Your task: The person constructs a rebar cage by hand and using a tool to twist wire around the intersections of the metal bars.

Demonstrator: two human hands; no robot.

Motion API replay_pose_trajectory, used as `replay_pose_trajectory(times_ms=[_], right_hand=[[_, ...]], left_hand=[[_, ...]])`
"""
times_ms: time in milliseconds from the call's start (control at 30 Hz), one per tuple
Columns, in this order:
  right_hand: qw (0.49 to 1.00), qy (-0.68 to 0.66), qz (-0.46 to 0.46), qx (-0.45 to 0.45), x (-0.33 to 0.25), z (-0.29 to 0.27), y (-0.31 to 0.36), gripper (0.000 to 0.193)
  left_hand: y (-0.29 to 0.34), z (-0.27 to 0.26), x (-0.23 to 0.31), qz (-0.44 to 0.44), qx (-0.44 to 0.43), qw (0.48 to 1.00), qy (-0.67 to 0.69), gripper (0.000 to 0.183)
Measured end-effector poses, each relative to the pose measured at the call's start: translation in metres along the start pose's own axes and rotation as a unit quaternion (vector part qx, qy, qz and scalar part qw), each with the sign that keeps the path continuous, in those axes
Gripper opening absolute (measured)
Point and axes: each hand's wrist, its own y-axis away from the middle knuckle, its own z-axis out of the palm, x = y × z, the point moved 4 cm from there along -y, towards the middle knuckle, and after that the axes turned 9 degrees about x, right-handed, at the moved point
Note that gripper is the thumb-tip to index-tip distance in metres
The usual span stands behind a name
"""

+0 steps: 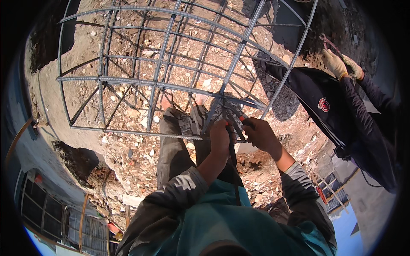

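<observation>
My left hand [220, 138] is closed around an orange-marked handle at the cage's near edge. Just to its right, my right hand [259, 135] grips a dark handle with an orange band. The two handles seem to belong to one pair of pincers [232, 112], whose jaws are lost among dark bars and shadow. Both hands work beside the near right corner of a rebar cage [158, 81], made of ribbed steel bars crossing in a grid. Dark strips or bar ends hang below my hands; what they are I cannot tell.
Rubble-strewn ground [132, 115] lies under the cage. At the right, a person in a dark jacket [324, 102] wears pale gloves [335, 64] and holds a reddish hand tool [326, 42]. Dark pits [79, 160] open at the left and top. My legs [173, 149] stand close against the cage.
</observation>
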Motion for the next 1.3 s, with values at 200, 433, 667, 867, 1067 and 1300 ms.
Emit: replay_pose_trajectory(times_ms=[200, 433, 667, 867, 1067, 1300], right_hand=[[0.992, 0.082, -0.079, 0.048, -0.020, -0.005, 0.002, 0.021], [0.996, 0.073, -0.042, -0.007, -0.030, -0.020, -0.005, 0.022], [0.981, 0.155, -0.115, -0.031, -0.066, -0.028, 0.035, 0.063], [0.962, 0.263, -0.066, 0.014, -0.046, -0.026, 0.061, 0.076], [0.917, 0.383, -0.072, 0.084, 0.042, -0.001, 0.037, 0.075], [0.996, -0.086, -0.010, 0.007, 0.033, 0.036, 0.055, 0.043]], left_hand=[[-0.003, 0.016, -0.009, 0.021, 0.037, 0.999, 0.023, 0.019], [-0.006, 0.054, -0.007, 0.070, 0.037, 0.994, 0.075, 0.017], [-0.032, 0.063, -0.025, -0.060, -0.031, 0.983, 0.171, 0.017], [-0.033, 0.068, -0.031, 0.024, 0.058, 0.994, 0.089, 0.011], [-0.037, 0.066, -0.050, 0.111, 0.031, 0.984, 0.136, 0.011], [-0.038, 0.019, -0.015, 0.119, -0.059, 0.971, -0.198, 0.032]])
